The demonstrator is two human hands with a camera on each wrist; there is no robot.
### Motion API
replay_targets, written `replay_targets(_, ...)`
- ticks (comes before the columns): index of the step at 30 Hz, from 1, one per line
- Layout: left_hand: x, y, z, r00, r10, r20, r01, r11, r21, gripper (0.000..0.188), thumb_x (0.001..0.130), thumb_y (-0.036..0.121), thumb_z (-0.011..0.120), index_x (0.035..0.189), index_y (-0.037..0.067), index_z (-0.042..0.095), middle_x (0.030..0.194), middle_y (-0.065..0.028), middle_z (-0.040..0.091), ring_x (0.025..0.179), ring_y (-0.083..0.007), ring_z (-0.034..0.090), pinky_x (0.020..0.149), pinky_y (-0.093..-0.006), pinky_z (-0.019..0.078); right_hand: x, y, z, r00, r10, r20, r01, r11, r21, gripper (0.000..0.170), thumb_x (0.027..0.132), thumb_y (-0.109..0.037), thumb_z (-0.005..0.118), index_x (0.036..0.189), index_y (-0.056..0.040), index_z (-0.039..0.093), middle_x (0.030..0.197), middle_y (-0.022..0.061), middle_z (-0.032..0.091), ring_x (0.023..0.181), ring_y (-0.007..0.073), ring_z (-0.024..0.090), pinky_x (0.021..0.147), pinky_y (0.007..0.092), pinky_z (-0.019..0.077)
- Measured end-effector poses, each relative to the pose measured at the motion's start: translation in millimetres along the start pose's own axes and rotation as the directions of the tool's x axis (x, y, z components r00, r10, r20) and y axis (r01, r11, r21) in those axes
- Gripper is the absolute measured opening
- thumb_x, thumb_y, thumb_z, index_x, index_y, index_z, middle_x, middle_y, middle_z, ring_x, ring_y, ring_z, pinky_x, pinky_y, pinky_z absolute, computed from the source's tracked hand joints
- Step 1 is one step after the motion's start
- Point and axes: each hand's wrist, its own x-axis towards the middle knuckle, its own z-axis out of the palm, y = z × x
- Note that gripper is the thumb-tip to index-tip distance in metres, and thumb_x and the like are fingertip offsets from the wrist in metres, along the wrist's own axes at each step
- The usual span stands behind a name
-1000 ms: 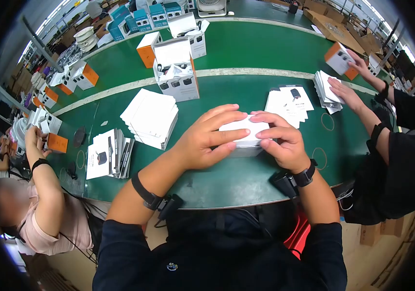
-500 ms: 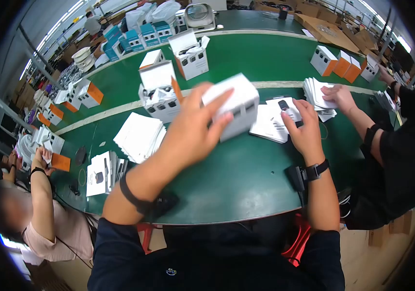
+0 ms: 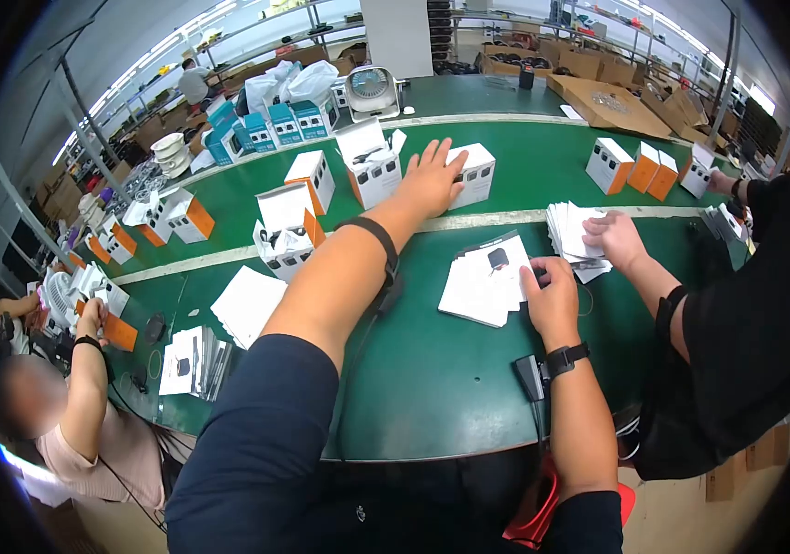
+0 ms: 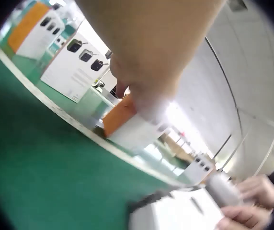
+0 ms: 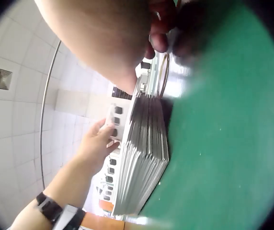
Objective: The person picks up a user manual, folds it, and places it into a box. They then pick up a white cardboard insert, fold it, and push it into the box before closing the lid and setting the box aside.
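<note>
My left hand (image 3: pixel 434 175) reaches far across the table, fingers spread and nearly straight against the left side of a small white box (image 3: pixel 476 177). This box stands upright behind the pale strip, printed with small dark device pictures; the left wrist view shows its orange side (image 4: pixel 119 116). My right hand (image 3: pixel 554 297) is at the right edge of a fanned stack of white booklets (image 3: pixel 476 288), its fingers loosely bent with the fingertips at the edge. In the right wrist view the stack (image 5: pixel 144 153) lies on the table, and some of my right fingers are hidden.
Open white boxes (image 3: pixel 286 247) with contents showing stand left of the reaching arm. Nearer lie white sheets (image 3: pixel 245 305) and a booklet pile (image 3: pixel 193 362). At right, another person's hand (image 3: pixel 618 238) rests on a second paper stack (image 3: pixel 568 235). Orange-and-white boxes (image 3: pixel 609 166) stand beyond.
Both hands held the white box in front of me; my left hand then carried it forward to the far side of the strip. My right hand left the box and moved to the booklets.
</note>
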Motion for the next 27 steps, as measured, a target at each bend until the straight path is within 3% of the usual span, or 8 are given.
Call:
replay_targets(2, 7, 4, -19, 0.983, 0.124, -0.137, -0.097, 0.977, 0.192, 0.052, 0.097, 0.033, 0.065, 0.142, 0.007, 0.057, 0.14, -0.0229, 0.057, 0.135, -0.0379, 0.051, 0.109, -0.0546, 0.042, 2, -1, 5, 0.989, -0.118, -0.09, 0.121, 0.992, 0.024, 0.021, 0.091, -0.018, 0.074, 0.101, -0.0003, 0.068, 0.099, 0.0104, 0.066, 0.076, 0.023, 0.062, 0.07, 0.0364, 0.0518)
replay_targets(4, 18, -3, -52, 0.988, -0.14, 0.067, 0.125, 0.973, 0.195, 0.044, 0.095, 0.033, 0.064, 0.13, 0.006, 0.063, 0.134, -0.0184, 0.062, 0.128, -0.0327, 0.057, 0.099, -0.0541, 0.0432, 1, -11, 6, 0.967, -0.177, -0.184, 0.217, 0.95, 0.223, 0.015, 0.094, -0.014, 0.071, 0.096, -0.0003, 0.065, 0.091, 0.0098, 0.066, 0.075, 0.0221, 0.061, 0.069, 0.0351, 0.0507)
replay_targets(10, 0, -56, -59, 0.861, -0.38, 0.337, 0.224, 0.879, 0.42, 0.021, 0.095, 0.019, 0.059, 0.112, 0.009, 0.066, 0.107, -0.013, 0.074, 0.105, -0.0319, 0.069, 0.092, -0.053, 0.0403, 0, -6, 15, 0.982, -0.078, -0.174, 0.15, 0.883, 0.445, 0.019, 0.104, -0.016, 0.063, 0.109, 0.0019, 0.06, 0.085, 0.0073, 0.069, 0.07, 0.0124, 0.06, 0.066, 0.0293, 0.0486)
replay_targets(12, -5, -57, -62, 0.923, -0.303, 0.235, 0.227, 0.926, 0.303, 0.019, 0.097, 0.016, 0.057, 0.112, 0.011, 0.066, 0.103, -0.0129, 0.075, 0.1, -0.0323, 0.071, 0.093, -0.0539, 0.038, 3, -3, 16, 0.985, -0.07, -0.16, 0.138, 0.875, 0.464, 0.021, 0.105, -0.017, 0.061, 0.113, 0.0028, 0.059, 0.088, 0.0067, 0.07, 0.07, 0.01, 0.06, 0.065, 0.0275, 0.0484)
replay_targets(14, -10, -44, -85, 0.917, -0.304, 0.258, 0.227, 0.93, 0.288, 0.017, 0.099, 0.018, 0.057, 0.112, 0.012, 0.066, 0.102, -0.0144, 0.075, 0.1, -0.0341, 0.071, 0.094, -0.0524, 0.0373, 5, -4, 21, 0.992, 0.072, -0.099, 0.027, 0.662, 0.749, 0.024, 0.107, -0.016, 0.059, 0.12, 0.0041, 0.058, 0.094, 0.0066, 0.072, 0.073, 0.0069, 0.06, 0.063, 0.0236, 0.0486)
replay_targets(20, -77, 24, -201, 0.895, -0.073, 0.441, 0.016, 0.991, 0.131, 0.01, 0.097, 0.014, 0.06, 0.104, 0.008, 0.065, 0.091, -0.0147, 0.07, 0.093, -0.0369, 0.066, 0.088, -0.0504, 0.0378, 11, -10, 0, 0.966, 0.22, 0.133, -0.201, 0.323, 0.925, 0.025, 0.105, -0.011, 0.058, 0.127, -0.0009, 0.051, 0.09, 0.0096, 0.07, 0.063, 0.0125, 0.061, 0.051, 0.0228, 0.0447)
replay_targets(24, -164, 50, -211, 0.892, 0.033, 0.451, -0.014, 0.999, -0.046, 0.008, 0.095, 0.015, 0.065, 0.1, 0.01, 0.065, 0.094, -0.0103, 0.069, 0.094, -0.0316, 0.065, 0.089, -0.0475, 0.0369, -5, -32, -11, 0.958, 0.097, 0.272, -0.288, 0.261, 0.921, 0.022, 0.102, -0.009, 0.055, 0.123, -0.0021, 0.052, 0.093, 0.0106, 0.071, 0.064, 0.0144, 0.064, 0.05, 0.0242, 0.0497)
replay_targets(27, -189, 68, -234, 0.99, 0.138, 0.027, -0.139, 0.99, 0.027, 0.027, 0.088, 0.026, 0.078, 0.108, 0.011, 0.067, 0.103, -0.0041, 0.066, 0.099, -0.0259, 0.063, 0.091, -0.0434, 0.0359, -29, -47, -12, 0.913, -0.169, 0.371, -0.296, 0.351, 0.888, 0.019, 0.102, -0.01, 0.056, 0.118, -0.0018, 0.049, 0.099, 0.0169, 0.073, 0.067, 0.0192, 0.07, 0.054, 0.0276, 0.0574)
